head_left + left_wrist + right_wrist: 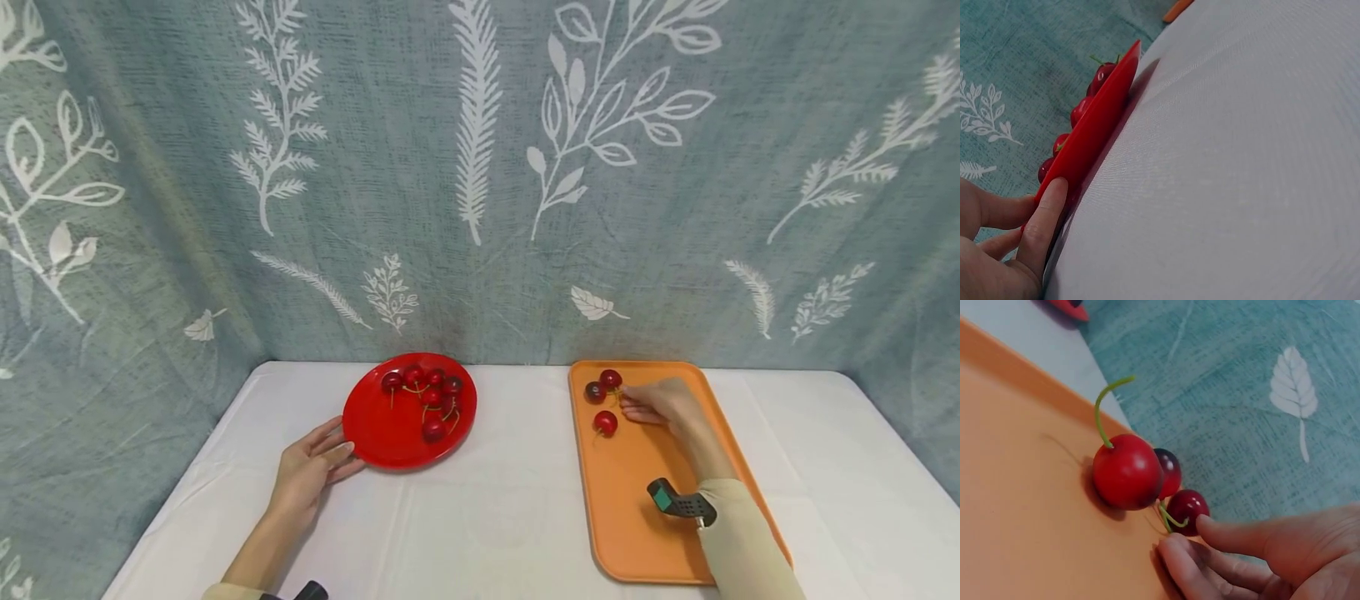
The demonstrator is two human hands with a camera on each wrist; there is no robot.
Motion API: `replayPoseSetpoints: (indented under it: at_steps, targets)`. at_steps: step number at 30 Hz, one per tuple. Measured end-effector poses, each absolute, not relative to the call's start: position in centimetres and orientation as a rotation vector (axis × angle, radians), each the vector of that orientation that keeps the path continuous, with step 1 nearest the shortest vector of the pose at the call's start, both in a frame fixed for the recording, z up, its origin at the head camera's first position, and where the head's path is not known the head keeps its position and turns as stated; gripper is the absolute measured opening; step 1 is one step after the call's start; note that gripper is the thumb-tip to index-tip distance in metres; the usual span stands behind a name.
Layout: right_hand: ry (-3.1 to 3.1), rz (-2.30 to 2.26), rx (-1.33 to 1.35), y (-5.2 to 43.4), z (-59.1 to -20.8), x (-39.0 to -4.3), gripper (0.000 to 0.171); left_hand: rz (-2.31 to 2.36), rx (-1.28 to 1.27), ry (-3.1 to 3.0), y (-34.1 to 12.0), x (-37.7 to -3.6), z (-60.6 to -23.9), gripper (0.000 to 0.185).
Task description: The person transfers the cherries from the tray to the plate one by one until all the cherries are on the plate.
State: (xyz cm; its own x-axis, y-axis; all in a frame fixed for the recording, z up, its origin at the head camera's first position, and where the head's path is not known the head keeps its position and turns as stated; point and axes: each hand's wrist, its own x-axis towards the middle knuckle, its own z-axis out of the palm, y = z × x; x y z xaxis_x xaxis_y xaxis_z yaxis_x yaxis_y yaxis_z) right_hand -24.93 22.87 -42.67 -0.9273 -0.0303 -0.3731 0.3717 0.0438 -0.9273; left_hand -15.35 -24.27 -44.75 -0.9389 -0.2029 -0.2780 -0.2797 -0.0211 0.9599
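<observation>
My left hand grips the near left rim of a red plate, thumb on the edge and fingers beneath. Several dark red cherries with green stems lie on the plate, mostly toward its far right side. In the left wrist view the plate is seen edge-on, tilted above the white cloth. My right hand reaches over the orange tray. Its thumb and index fingertips are slightly apart, right at the farthest cherry and its stem. Beside that cherry lie a dark one and a brighter red one.
The orange tray lies lengthwise on the right of the white-covered table. A teal curtain with white leaf prints hangs behind and at both sides. My right forearm crosses the tray's right edge.
</observation>
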Motion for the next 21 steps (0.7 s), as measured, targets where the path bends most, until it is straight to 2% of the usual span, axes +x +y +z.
replayPoseSetpoints:
  at_steps: [13,21]
  targets:
    - [2.199,-1.816,0.259,21.7,-42.8,-25.2,0.018,2.158,-0.526,2.148,-24.4,-15.2,-44.7,0.059]
    - [2.197,-1.864,0.249,21.9,-42.7,-25.2,0.023,2.164,-0.52,2.126,-24.5,-15.4,-44.7,0.06]
